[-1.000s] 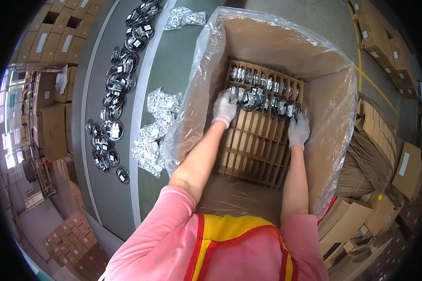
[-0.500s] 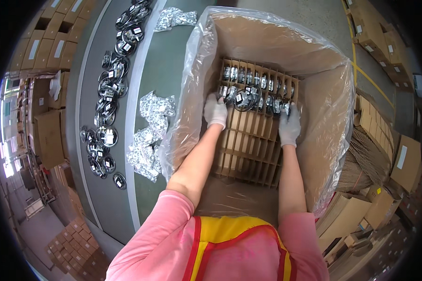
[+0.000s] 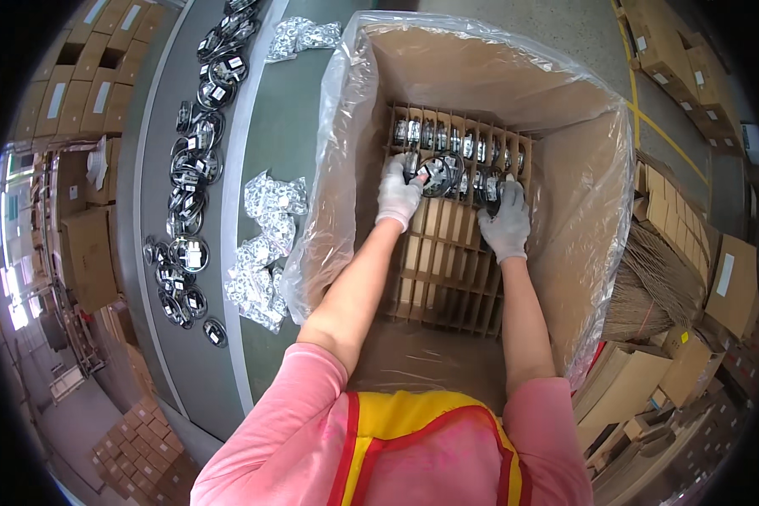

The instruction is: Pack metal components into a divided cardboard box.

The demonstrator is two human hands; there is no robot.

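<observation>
My left hand, in a pale glove, has its fingers closed at the left edge of a black coiled cable with a white label. This coil lies across the tops of the cardboard dividers. In the same row, my right hand, also gloved, stretches its fingers toward the right-hand black coils, with thumb and fingers apart. Its fingertips partly cover those coils, so contact is unclear. Behind both hands, a row of labelled coils stands upright in the divider slots. Bare slots show on the near side.
A plastic bag liner drapes over the walls of the large carton. On the left, a conveyor belt carries several black coils, beside clear bags of small metal parts. Cardboard boxes stand to the right.
Left hand has shifted slightly right and farther in, onto the labelled coil. Right hand has moved left, away from the right end of the row. The view has shifted a little.
</observation>
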